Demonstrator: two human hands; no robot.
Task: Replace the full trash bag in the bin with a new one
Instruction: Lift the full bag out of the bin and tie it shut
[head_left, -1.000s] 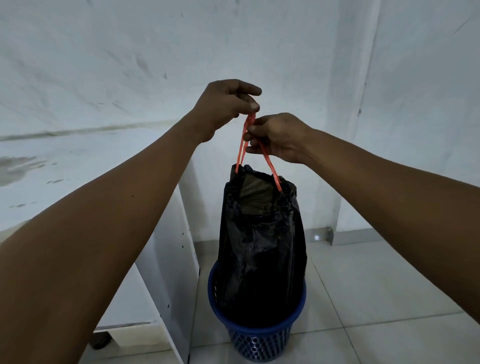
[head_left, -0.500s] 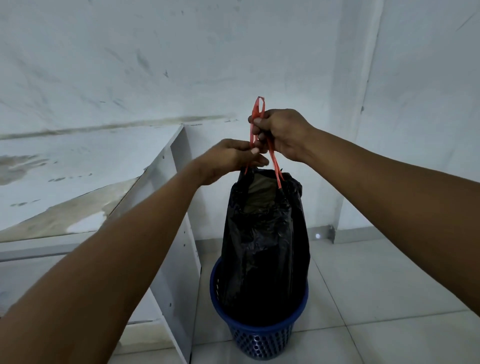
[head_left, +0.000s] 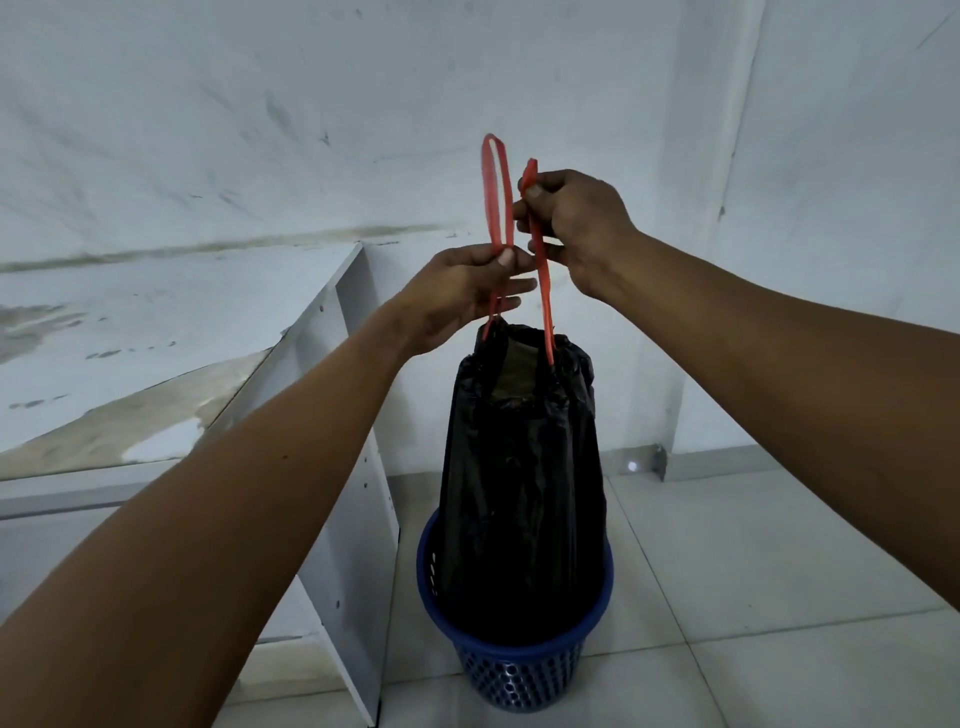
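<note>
A full black trash bag (head_left: 519, 483) stands tall in a blue perforated bin (head_left: 511, 670) on the tiled floor, its lower part still inside the bin. Two orange drawstring loops rise from the gathered mouth. My left hand (head_left: 467, 296) pinches the left drawstring loop (head_left: 494, 192), which sticks up above my fingers. My right hand (head_left: 576, 228) grips the right drawstring (head_left: 545, 306) a little higher and to the right. The bag mouth is partly drawn together, with something olive showing inside.
A white cabinet side panel (head_left: 343, 441) stands close to the left of the bin, with a worn tabletop (head_left: 130, 421) behind it. White walls meet in a corner behind the bin. Grey floor tiles (head_left: 753, 571) lie to the right.
My left hand dropped from above the right hand to below it, then took one loop. The two drawstrings, held together before, are now separated, one in each hand.
</note>
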